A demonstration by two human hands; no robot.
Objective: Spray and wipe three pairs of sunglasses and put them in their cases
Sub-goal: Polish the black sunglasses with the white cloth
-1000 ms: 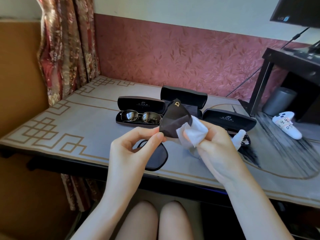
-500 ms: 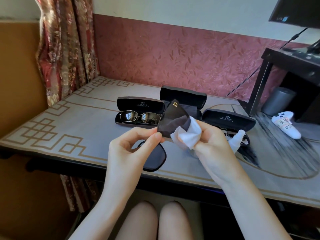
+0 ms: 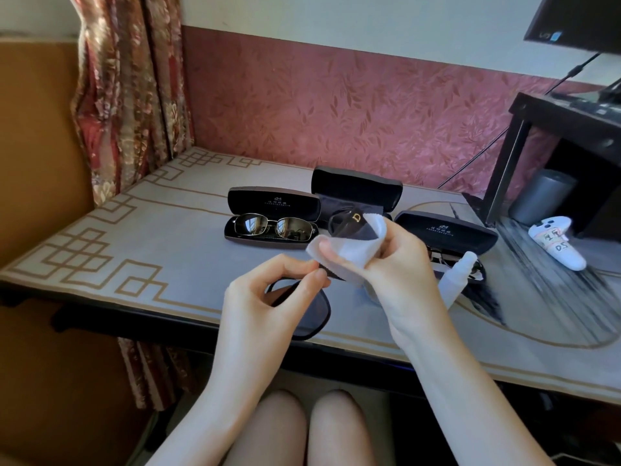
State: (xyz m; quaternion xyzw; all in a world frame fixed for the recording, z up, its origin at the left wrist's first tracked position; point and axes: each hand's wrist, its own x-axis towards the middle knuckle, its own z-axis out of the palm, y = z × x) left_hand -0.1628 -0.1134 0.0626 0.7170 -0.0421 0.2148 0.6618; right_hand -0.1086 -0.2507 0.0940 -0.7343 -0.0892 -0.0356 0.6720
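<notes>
Over worktop [image 3: 168,250], left hand [image 3: 268,297] pinches sunglasses [image 3: 302,317] at rim (judged light, fragile); right hand [image 3: 400,264] pinches soft cloth [image 3: 349,250] round lens.

You can pass over the desk's [image 3: 151,230] left half; open cases [image 3: 356,186] block the middle near the back edge; spray bottle [image 3: 458,277], controller [image 3: 557,245] and stand [image 3: 564,129] crowd the right.

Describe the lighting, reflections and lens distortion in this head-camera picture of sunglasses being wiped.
Head view: warm daylight lights the curtain at left; the metal sunglasses in the left case mirror bright patches; the wide lens bows the table edge; the left hand on the dark sunglasses and the right hand with the cloth look fairly sharp.
</notes>
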